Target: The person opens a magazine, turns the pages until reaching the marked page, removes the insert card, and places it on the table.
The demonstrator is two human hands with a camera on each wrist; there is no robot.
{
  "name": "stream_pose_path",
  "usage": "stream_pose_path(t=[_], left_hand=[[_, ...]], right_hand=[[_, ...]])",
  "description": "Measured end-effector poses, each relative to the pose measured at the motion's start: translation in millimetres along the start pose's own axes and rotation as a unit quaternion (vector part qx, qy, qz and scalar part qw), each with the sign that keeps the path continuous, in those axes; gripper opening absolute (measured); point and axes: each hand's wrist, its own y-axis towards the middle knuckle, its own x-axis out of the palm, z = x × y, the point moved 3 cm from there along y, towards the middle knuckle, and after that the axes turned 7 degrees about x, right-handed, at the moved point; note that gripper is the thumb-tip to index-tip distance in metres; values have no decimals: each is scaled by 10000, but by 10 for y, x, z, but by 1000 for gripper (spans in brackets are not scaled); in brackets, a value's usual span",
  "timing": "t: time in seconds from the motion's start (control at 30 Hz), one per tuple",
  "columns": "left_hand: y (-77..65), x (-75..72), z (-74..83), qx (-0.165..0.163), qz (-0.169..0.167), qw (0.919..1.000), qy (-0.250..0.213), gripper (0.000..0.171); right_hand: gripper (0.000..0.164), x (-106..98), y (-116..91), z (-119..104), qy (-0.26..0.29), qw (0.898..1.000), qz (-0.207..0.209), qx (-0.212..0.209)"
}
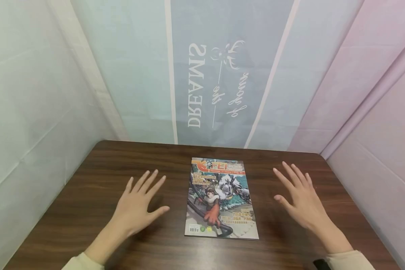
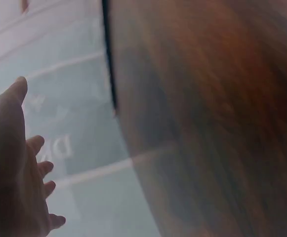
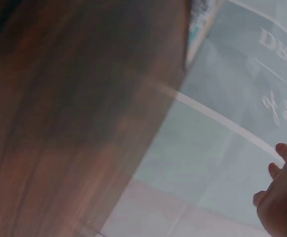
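A magazine (image 1: 221,198) with a colourful illustrated cover lies flat on the dark wooden table (image 1: 155,247), its bottom edge toward me. To its left, my left hand (image 1: 136,206) is held with fingers spread and nothing in it. My right hand (image 1: 302,204) mirrors it on the other side, fingers straight and apart, also holding nothing. Both hands are apart from the magazine. In the left wrist view, the left hand (image 2: 10,163) shows thumb and fingertips at the left edge. Only part of the right hand (image 3: 281,197) shows in the right wrist view, where a sliver of the magazine (image 3: 200,22) appears.
Behind the table hangs a blue-grey curtain (image 1: 216,82) with white lettering and a deer's head, seen upside down. Pale cloth (image 1: 30,93) stands along the left side, and pinkish cloth (image 1: 381,142) on the right. A dark band (image 1: 321,264) is at my right sleeve.
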Motion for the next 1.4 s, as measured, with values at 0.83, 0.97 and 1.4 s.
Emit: stream_pose_path(t=[0.83, 0.97, 1.4], left_hand=[[191, 438, 640, 1986, -823, 9755, -474, 76], [234, 460, 692, 2026, -1049, 9726, -447, 75], [326, 483, 786, 2057, -1504, 9657, -505, 70]], right_hand=[[77, 390, -267, -196, 456, 9854, -1083, -1232], [71, 456, -311, -245, 487, 9803, -1294, -1412], [70, 527, -375, -344, 746, 9718, -1553, -1613]])
